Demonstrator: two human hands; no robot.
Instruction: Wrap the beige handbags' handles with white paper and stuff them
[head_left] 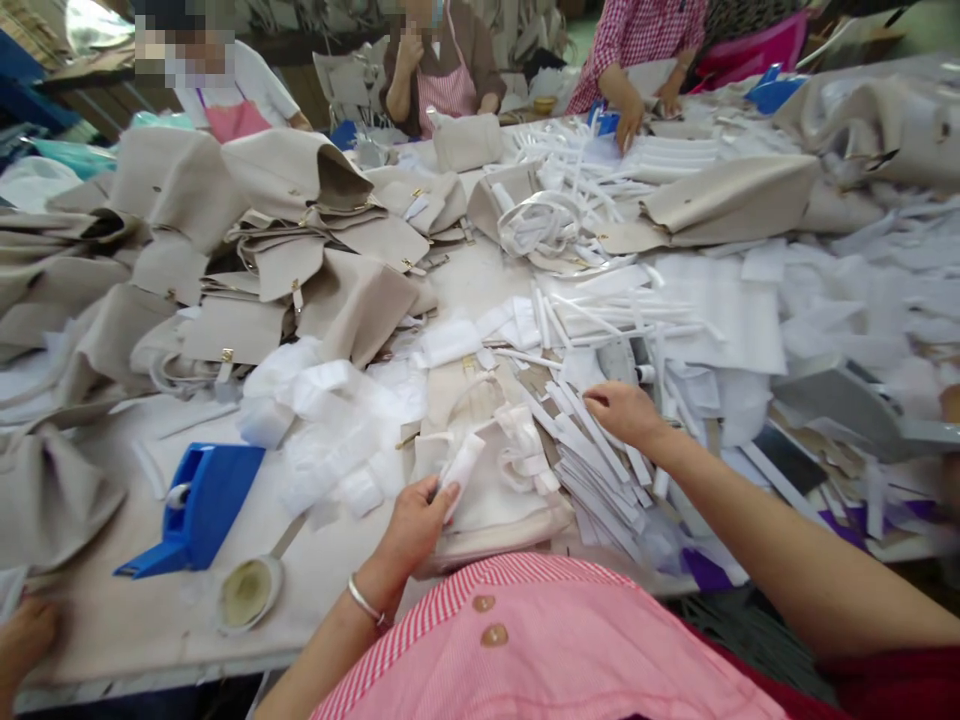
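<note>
My left hand [418, 518] is closed around a piece wrapped in white foam [465, 460], with the thumb along its side. Below it lies a beige bag [495, 525], partly covered by a loop of white-wrapped strap [527, 450]. My right hand [628, 412] is closed, its fingertips pinched together above a pile of white strips [592, 480]. Whatever those fingertips may hold is too small to make out. Just beyond the right hand stands a grey tape dispenser [619, 360], partly hidden among white strips.
A blue tape dispenser [214, 505] and a small round dish [249, 592] stand on the left. Beige bags [270, 270] are heaped at the far left. White foam sheets [720, 310] cover the right side. Co-workers sit across; another person's hand [30, 635] is at the left edge.
</note>
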